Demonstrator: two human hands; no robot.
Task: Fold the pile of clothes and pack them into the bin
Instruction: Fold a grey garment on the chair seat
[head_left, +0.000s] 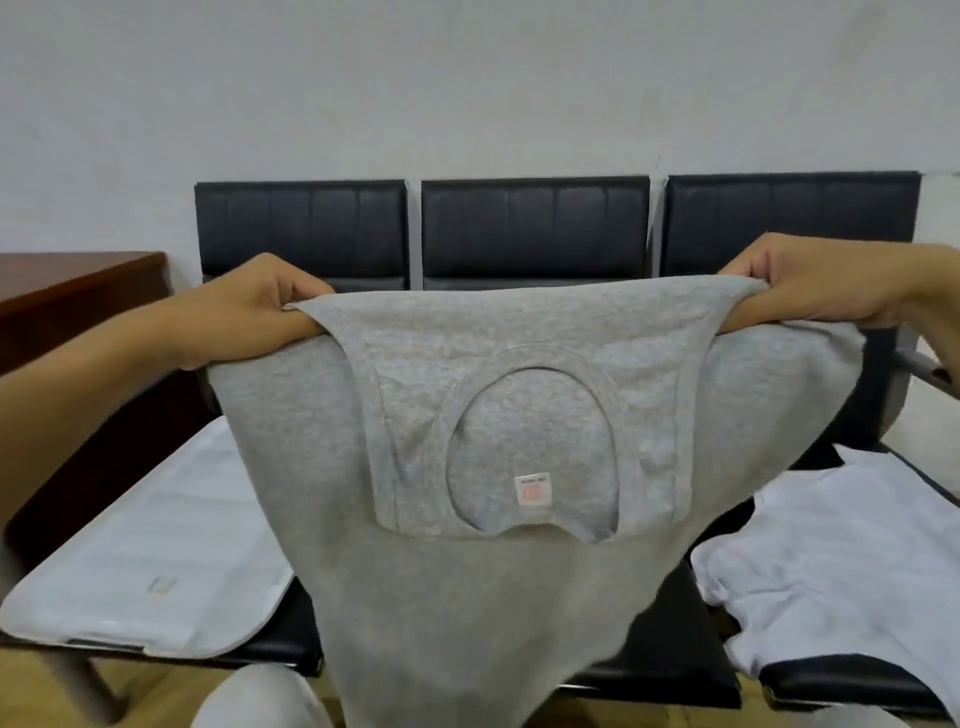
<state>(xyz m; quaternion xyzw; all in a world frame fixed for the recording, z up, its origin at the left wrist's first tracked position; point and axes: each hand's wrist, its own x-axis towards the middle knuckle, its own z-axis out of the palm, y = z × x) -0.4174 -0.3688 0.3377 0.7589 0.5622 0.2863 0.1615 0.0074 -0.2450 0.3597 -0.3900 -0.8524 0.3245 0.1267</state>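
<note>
Item: grey T-shirt (467, 571), held up in the air in front of me, over the middle seat of a row of black padded chairs (535, 228); top part folded forward over my hands so the neckline (530, 364) and its small pale label (532, 490) hang upside down facing me; the body drops toward my lap, narrowing as it falls.

Hands: well apart, level with each other; my left hand (254, 301) pinches the left end of the fold line, thumb on top, fingers under the cloth; my right hand (810, 291) pinches the right end the same way; both clamped on the shirt, neither free.

Other stock: white garment (831, 561), unfolded and rumpled, on the right seat, near; flat white piece with rounded corners (150, 540) on the left seat, whether bin lid or folded cloth I cannot tell; brown wooden desk (78, 291) far left; the bin itself not in view.

Step in hand, as I judge it: first crosswise fold of the grey shirt, made in the air; folding begun, packing not.

Next move calls for: both grips kept level so the fold edge stays straight; the shirt lowered onto a flat surface or doubled again; sleeves tucked in before it goes to the bin.
</note>
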